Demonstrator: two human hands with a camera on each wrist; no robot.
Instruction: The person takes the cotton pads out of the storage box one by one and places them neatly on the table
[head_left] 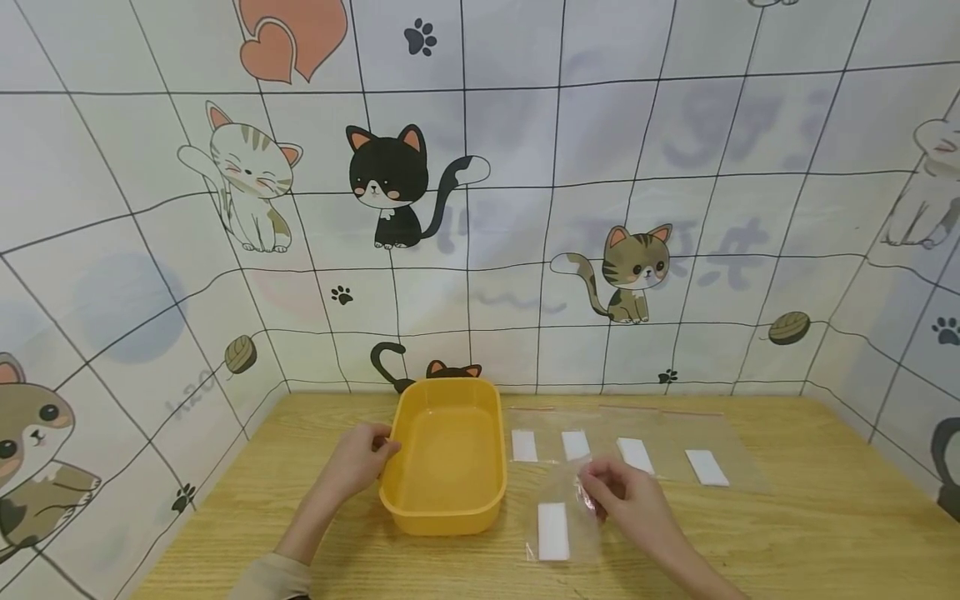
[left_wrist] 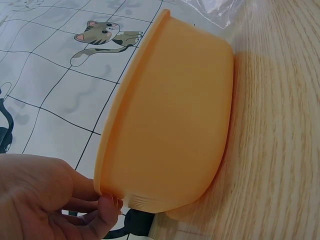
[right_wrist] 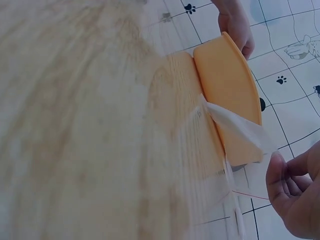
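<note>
A yellow plastic basin (head_left: 447, 458) stands on the table, its inside bare. My left hand (head_left: 362, 457) pinches the basin's rim on its left side; the left wrist view shows thumb and fingers (left_wrist: 107, 212) at the rim's corner. Right of the basin, my right hand (head_left: 630, 500) pinches the upper right corner of a clear plastic bag (head_left: 585, 542) with a white rectangular piece (head_left: 553, 532) inside. In the right wrist view this bag (right_wrist: 240, 125) slants up from the table, overlapping the basin's side.
Behind the right hand, several more clear bags lie in a row along the back of the table (head_left: 810, 550), each with a white piece (head_left: 707, 467) in it. A cloth printed with cats (head_left: 510, 208) hangs behind and at both sides.
</note>
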